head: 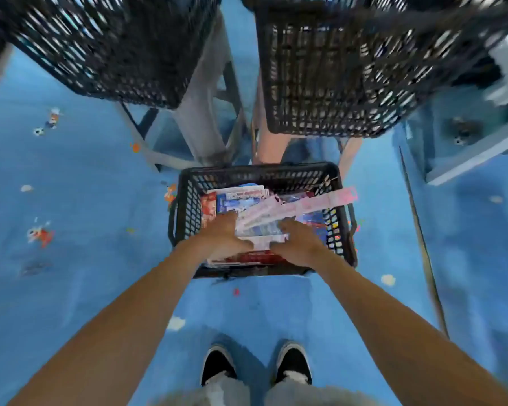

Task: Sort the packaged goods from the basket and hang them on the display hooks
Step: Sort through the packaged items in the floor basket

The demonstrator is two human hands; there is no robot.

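A black plastic basket (188,206) stands on the blue floor right in front of me, filled with flat packaged goods (241,200) in red, blue and white. Several long pink packets (311,202) fan out over the pile toward the basket's right rim. Both my hands are down inside the basket. My left hand (222,237) lies on the pile's left side, and my right hand (298,244) lies on its right side, both touching the near ends of the pink packets. The frame is blurred, so the finger grip is unclear. No display hooks are in view.
Two large black mesh baskets (115,48) (343,74) sit raised on stands behind the floor basket. A pale shelf unit (475,153) stands at the right. The blue floor (71,186) carries printed figures and small scraps. My black shoes (255,364) are below.
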